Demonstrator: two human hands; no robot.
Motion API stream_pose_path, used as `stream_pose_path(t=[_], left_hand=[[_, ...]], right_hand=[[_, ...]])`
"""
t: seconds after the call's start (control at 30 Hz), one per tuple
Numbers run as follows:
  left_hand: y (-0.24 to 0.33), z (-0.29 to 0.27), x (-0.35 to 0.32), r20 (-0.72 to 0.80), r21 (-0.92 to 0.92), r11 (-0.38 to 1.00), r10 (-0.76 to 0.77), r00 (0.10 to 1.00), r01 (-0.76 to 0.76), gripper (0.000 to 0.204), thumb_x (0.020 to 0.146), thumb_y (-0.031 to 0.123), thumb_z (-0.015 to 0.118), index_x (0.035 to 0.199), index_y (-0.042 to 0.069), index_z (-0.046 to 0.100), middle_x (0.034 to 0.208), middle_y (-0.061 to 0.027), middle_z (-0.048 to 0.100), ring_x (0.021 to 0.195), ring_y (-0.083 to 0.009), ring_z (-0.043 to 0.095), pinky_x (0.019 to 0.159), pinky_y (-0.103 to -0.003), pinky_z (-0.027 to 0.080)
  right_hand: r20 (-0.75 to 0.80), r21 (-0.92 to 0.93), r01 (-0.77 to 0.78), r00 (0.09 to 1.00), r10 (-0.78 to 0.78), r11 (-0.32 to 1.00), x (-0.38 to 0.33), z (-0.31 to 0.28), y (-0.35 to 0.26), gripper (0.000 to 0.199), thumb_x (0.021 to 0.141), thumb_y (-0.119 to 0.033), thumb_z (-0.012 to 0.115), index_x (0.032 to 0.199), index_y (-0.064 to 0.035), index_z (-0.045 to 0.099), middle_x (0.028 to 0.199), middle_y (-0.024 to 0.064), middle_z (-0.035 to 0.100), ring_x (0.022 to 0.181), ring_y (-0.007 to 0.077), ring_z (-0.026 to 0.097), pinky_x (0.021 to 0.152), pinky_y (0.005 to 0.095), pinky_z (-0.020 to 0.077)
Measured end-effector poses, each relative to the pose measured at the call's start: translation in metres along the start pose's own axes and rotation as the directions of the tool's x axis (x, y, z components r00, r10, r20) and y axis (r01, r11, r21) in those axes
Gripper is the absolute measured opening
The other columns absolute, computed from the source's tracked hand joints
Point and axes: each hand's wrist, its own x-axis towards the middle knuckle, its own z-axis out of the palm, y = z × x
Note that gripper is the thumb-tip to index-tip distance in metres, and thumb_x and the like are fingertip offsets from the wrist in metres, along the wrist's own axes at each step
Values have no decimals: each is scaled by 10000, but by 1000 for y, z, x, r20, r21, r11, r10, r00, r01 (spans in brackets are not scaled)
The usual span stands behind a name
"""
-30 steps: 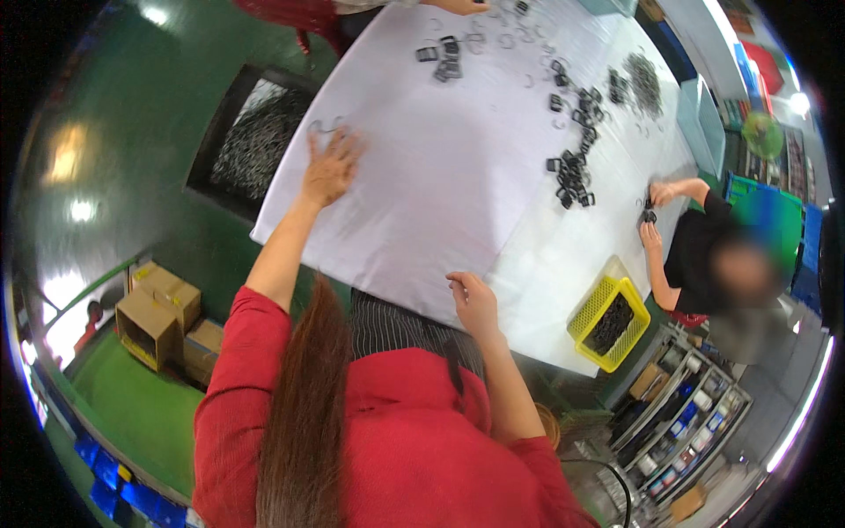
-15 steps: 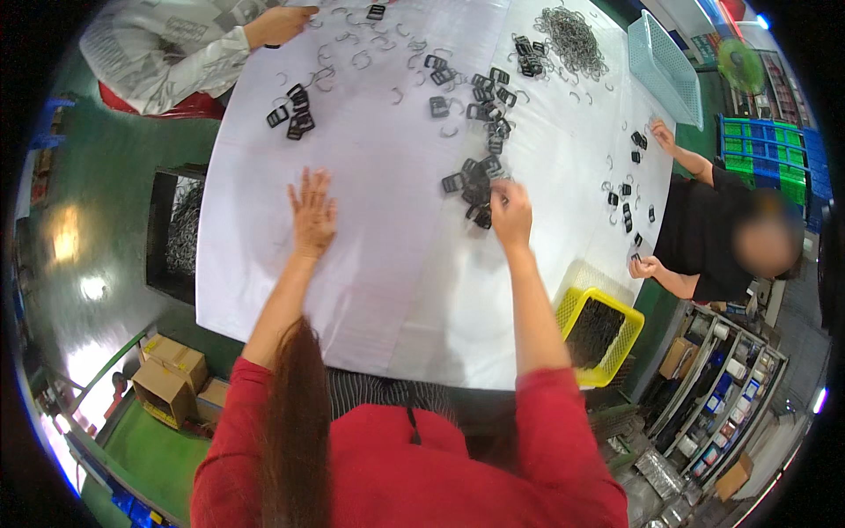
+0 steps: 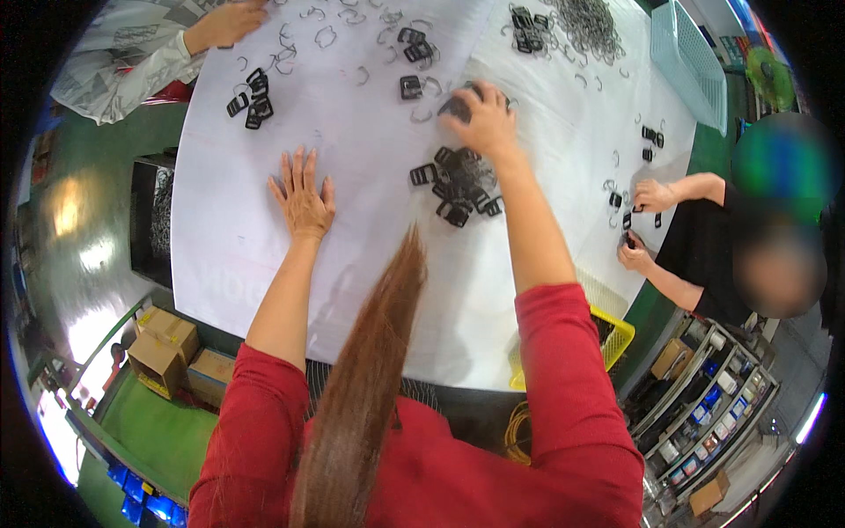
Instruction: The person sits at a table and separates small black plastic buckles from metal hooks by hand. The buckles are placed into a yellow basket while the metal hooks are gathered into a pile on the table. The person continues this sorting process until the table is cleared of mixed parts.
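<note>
My left hand (image 3: 304,198) lies flat on the white table (image 3: 352,264), fingers spread, holding nothing. My right hand (image 3: 484,119) reaches far across the table and closes over a black plastic buckle (image 3: 455,107). Just nearer to me than that hand lies a pile of black buckles (image 3: 462,187). Loose metal wire rings (image 3: 330,35) are scattered over the far part of the table. My long hair hangs down between my red-sleeved arms.
A person in black at the right handles small buckles (image 3: 629,216). Another person's hand (image 3: 224,22) works at the far left. A yellow crate (image 3: 607,339) sits at the table's right edge, a pale blue basket (image 3: 691,48) far right, cardboard boxes (image 3: 167,348) on the floor.
My right hand has gone from the near table edge out across the table to the far buckles. My left hand has stayed flat on the table while my head leaned forward.
</note>
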Motion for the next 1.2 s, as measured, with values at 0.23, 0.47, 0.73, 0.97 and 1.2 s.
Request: stream_pose_path(t=[0.23, 0.47, 0.73, 0.97, 1.2], left_hand=[[-1, 1, 2, -41, -47, 999, 26, 999, -28, 531, 846, 284, 494, 1339, 180, 328, 1428, -27, 256, 1355, -254, 127, 1057, -563, 58], [11, -1, -37, -65, -427, 852, 305, 950, -303, 477, 807, 185, 552, 1263, 109, 432, 1313, -102, 404, 1283, -289, 278, 1049, -470, 179], [77, -24, -83, 55, -436, 556, 801, 596, -707, 497, 740, 143, 645, 1212, 142, 489, 1253, -40, 463, 1199, -249, 378, 974, -389, 323], [88, -11, -47, 31, -356, 500, 851, 524, -790, 382, 780, 188, 632, 1153, 174, 554, 1124, -23, 557, 995, -223, 498, 812, -360, 409], [100, 3, -16, 338, -744, 656, 535, 775, -129, 208, 852, 221, 586, 1005, 90, 639, 834, -18, 653, 760, -133, 589, 681, -293, 458]], right_hand=[[-113, 105, -57, 991, 69, 993, -177, 47, -68, 539, 645, -122, 723, 1135, -239, 532, 1264, 59, 424, 1211, 285, 348, 896, 476, 381], [27, 755, -431, 772, 635, 493, -259, 36, -67, 453, 681, -33, 659, 1110, -122, 541, 938, 85, 595, 860, 216, 577, 707, 309, 487], [352, 887, -443, 460, 815, -133, -345, 15, -33, 269, 890, -59, 449, 1153, -61, 509, 953, 95, 633, 843, 147, 610, 627, 282, 517], [-96, 909, -293, 541, 835, 295, -348, 20, -9, 216, 880, -64, 494, 1051, -20, 617, 965, 105, 633, 893, 145, 591, 775, 251, 470], [-30, 683, -656, 412, 911, 320, -223, 23, 17, 351, 715, -299, 704, 925, -27, 632, 806, 66, 615, 741, 135, 594, 635, 281, 480]])
